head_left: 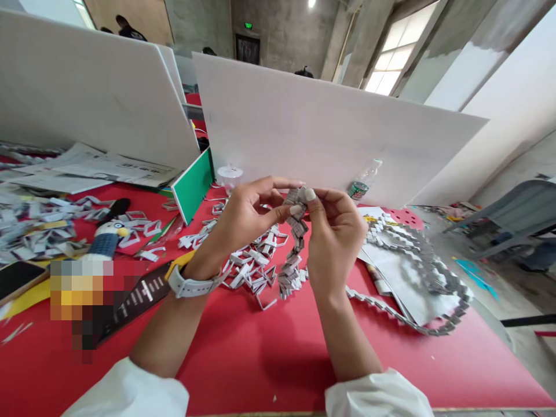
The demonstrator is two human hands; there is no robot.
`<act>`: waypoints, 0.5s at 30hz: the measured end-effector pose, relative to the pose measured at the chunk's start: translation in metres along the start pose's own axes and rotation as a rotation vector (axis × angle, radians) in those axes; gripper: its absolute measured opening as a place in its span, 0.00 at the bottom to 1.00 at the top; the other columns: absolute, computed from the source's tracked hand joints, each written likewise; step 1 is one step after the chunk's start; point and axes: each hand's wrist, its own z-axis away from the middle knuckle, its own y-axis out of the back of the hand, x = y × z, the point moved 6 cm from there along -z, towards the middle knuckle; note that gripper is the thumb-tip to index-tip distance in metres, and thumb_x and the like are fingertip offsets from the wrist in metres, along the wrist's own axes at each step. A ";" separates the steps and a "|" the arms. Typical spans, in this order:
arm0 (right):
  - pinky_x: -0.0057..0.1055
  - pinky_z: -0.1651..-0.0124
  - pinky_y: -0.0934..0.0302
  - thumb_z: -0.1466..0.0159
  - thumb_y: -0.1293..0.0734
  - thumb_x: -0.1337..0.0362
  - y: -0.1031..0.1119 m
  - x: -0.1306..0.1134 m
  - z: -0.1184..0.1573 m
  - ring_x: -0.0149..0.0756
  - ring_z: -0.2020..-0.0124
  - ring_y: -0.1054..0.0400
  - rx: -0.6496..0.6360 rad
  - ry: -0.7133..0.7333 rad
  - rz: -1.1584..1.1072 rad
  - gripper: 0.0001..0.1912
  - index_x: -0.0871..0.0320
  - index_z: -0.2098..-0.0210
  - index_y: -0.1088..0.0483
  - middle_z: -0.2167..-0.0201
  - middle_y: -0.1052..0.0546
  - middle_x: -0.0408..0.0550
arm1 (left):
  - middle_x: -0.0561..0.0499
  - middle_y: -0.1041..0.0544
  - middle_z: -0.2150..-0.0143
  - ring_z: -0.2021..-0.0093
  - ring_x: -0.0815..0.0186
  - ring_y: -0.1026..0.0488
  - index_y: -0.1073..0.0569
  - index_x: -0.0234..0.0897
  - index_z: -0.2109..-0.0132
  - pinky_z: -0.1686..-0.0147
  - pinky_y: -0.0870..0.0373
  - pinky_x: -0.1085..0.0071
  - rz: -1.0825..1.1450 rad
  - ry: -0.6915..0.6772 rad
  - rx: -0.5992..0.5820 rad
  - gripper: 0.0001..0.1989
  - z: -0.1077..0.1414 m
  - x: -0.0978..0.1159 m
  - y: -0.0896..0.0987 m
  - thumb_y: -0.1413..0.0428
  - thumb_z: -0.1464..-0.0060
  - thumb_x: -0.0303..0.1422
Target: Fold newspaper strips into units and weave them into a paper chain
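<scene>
Between my two hands hangs a zigzag chain of folded paper [299, 230], grey-white with print on it. My left hand [256, 211] pinches its upper left side between thumb and fingers. From the other side, my right hand [332, 226] closes on the chain's top end, its thumb pressed against the paper. The lower end of the chain dangles in front of a heap of loose folded paper strips [245, 266] on the red table [278, 370]. A pale watch is on my left wrist.
A long finished-looking paper chain [434, 331] curves over papers at the right. A plastic bottle [365, 180] leans by the white partition [304, 121]. At left are a green board [193, 186], a knitted bird [106, 237], more paper strips [30, 226] and a phone [19, 278].
</scene>
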 end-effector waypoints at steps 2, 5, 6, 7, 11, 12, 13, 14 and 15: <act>0.27 0.66 0.31 0.37 0.34 0.67 0.001 0.000 0.001 0.30 0.68 0.26 0.028 0.007 0.002 0.03 0.58 0.66 0.28 0.69 0.22 0.44 | 0.52 0.24 0.71 0.73 0.71 0.27 0.24 0.40 0.50 0.74 0.27 0.77 -0.015 -0.011 0.005 0.21 0.000 0.001 -0.001 0.35 0.52 0.38; 0.26 0.68 0.32 0.37 0.34 0.66 0.001 0.001 0.001 0.29 0.70 0.28 0.056 0.014 -0.007 0.03 0.59 0.65 0.29 0.70 0.23 0.44 | 0.53 0.25 0.71 0.73 0.72 0.27 0.24 0.40 0.51 0.74 0.27 0.77 0.008 -0.016 0.008 0.19 0.001 0.001 -0.002 0.35 0.51 0.37; 0.26 0.68 0.32 0.37 0.34 0.66 0.001 0.001 0.001 0.29 0.70 0.28 0.059 0.016 -0.004 0.03 0.59 0.65 0.29 0.71 0.23 0.44 | 0.52 0.24 0.71 0.73 0.72 0.27 0.24 0.40 0.51 0.74 0.27 0.77 0.020 -0.015 0.009 0.19 0.001 0.001 -0.003 0.35 0.51 0.38; 0.26 0.69 0.32 0.37 0.34 0.66 0.002 0.001 0.001 0.29 0.71 0.28 0.061 0.019 0.002 0.03 0.58 0.65 0.29 0.71 0.23 0.44 | 0.52 0.24 0.70 0.73 0.72 0.27 0.24 0.40 0.51 0.74 0.27 0.77 0.031 -0.013 0.010 0.19 0.001 0.001 -0.003 0.35 0.50 0.38; 0.26 0.69 0.32 0.37 0.34 0.65 0.002 -0.001 0.002 0.29 0.70 0.27 0.067 0.034 0.029 0.02 0.57 0.66 0.29 0.71 0.22 0.43 | 0.51 0.22 0.68 0.72 0.71 0.26 0.25 0.40 0.51 0.73 0.26 0.76 0.057 -0.013 0.012 0.20 0.001 0.001 -0.004 0.35 0.51 0.38; 0.26 0.69 0.32 0.37 0.34 0.66 0.002 -0.002 0.002 0.29 0.70 0.27 0.071 0.040 0.027 0.02 0.57 0.66 0.29 0.71 0.22 0.43 | 0.51 0.22 0.68 0.71 0.71 0.26 0.25 0.40 0.51 0.72 0.26 0.76 0.056 -0.018 0.016 0.20 0.001 0.001 -0.004 0.35 0.51 0.38; 0.26 0.68 0.32 0.37 0.34 0.66 0.002 -0.003 0.002 0.29 0.70 0.27 0.074 0.043 0.024 0.02 0.57 0.66 0.29 0.71 0.22 0.43 | 0.51 0.22 0.68 0.71 0.71 0.25 0.25 0.40 0.51 0.72 0.26 0.76 0.051 -0.023 0.021 0.20 0.001 0.002 -0.004 0.35 0.51 0.37; 0.26 0.68 0.31 0.37 0.33 0.66 0.002 -0.003 0.003 0.29 0.70 0.27 0.076 0.043 0.021 0.02 0.58 0.66 0.29 0.71 0.22 0.43 | 0.51 0.22 0.67 0.70 0.70 0.25 0.25 0.40 0.51 0.71 0.25 0.76 0.048 -0.028 0.026 0.20 0.002 0.002 -0.004 0.35 0.51 0.38; 0.26 0.69 0.31 0.37 0.33 0.66 0.002 -0.003 0.002 0.29 0.70 0.27 0.078 0.039 0.019 0.02 0.58 0.66 0.29 0.71 0.22 0.43 | 0.51 0.21 0.67 0.70 0.70 0.24 0.25 0.40 0.51 0.70 0.25 0.76 0.048 -0.032 0.029 0.20 0.002 0.003 -0.004 0.35 0.51 0.38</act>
